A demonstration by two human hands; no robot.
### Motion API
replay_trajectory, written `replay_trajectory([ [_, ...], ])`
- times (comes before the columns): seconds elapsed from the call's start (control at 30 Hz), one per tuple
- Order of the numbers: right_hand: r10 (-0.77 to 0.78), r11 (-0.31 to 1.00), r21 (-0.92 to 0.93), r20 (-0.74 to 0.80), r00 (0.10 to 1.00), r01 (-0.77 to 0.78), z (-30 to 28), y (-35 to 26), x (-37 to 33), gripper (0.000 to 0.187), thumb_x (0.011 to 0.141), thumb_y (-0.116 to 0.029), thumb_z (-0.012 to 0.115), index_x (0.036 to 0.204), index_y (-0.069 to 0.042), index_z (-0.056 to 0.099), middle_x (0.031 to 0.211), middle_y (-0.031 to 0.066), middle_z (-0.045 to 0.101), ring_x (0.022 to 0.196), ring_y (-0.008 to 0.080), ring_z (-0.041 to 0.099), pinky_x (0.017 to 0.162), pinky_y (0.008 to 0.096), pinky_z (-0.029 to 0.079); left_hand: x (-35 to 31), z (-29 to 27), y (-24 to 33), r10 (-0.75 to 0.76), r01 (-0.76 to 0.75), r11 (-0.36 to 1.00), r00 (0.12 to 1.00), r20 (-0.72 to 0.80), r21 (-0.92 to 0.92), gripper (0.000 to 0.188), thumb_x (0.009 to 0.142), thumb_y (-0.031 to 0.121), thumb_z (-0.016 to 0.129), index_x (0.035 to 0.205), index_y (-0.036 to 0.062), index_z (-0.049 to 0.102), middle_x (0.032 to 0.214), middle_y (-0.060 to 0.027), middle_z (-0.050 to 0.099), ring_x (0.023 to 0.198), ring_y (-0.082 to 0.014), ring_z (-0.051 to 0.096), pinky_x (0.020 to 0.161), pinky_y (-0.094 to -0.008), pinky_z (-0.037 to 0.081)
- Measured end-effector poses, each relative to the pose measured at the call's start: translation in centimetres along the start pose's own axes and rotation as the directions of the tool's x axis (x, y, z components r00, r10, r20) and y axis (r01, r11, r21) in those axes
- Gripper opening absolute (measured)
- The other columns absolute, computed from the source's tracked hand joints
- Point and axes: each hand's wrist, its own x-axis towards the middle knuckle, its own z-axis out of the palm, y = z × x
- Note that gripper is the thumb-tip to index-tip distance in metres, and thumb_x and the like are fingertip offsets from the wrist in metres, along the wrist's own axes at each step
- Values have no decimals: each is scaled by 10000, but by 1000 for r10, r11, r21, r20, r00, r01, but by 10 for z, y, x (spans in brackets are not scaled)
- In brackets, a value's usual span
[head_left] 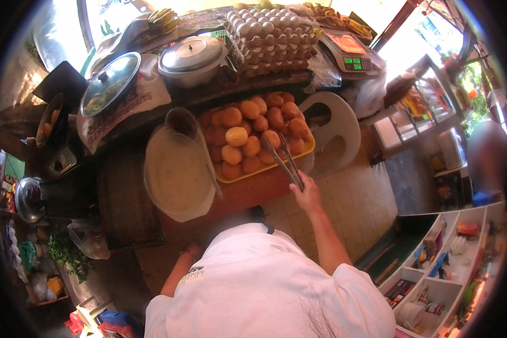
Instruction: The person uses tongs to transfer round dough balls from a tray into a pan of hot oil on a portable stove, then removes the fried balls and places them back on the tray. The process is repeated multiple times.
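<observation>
So the right hand (306, 192) is sitting just off the near right edge of the yellow tray (308, 150), fingers closing around the handle end of one pair of metal tongs (292, 170). The tongs are reaching over the tray's rim, their two arms spreading a little apart around one round brown ball (271, 138); can't tell if they're actually squeezing it. The left hand (192, 249) is hanging low, nearer the body than the tray, mostly dropping into shadow, so I can't tell whether its fingers are curling, opening or holding anything.

The balls are piling up inside the tray, easily over twenty, but the lower ones are hiding under the top ones, so no exact count from me. Just left of the tray, one white basin (180, 216) is holding a pale mixture (177, 169), with one dark ladle (181, 123) resting across it. Beyond the tray, two lidded pots (111, 84) (192, 53), one stack of egg trays (270, 48) and one scale (349, 50) are lining up. Right of the tray, one white plastic chair (346, 121) is showing only in part, the tray covering some of it.
</observation>
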Motion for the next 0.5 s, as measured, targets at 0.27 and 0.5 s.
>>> replay_trajectory([
  [0.27,-75,995,-66,-85,994,69,-23,-3,5,625,819,-215,714,1370,-75,455,1160,208,547,1007,397,589,847,438,489,10,5,8,48,-48,999,999,6,-10,698,873,611,495,1083,-33,664,1157,-289,609,1137,-425,567,935,-455,460],
  [0.5,-67,979,-202,-200,977,26,-56,16,24,669,808,-174,723,1395,-82,416,1097,204,523,947,402,588,777,450,501,41,30,-10,33,-30,998,997,-63,58,593,893,526,491,1064,-9,681,1145,-280,614,1120,-417,581,934,-454,464],
])
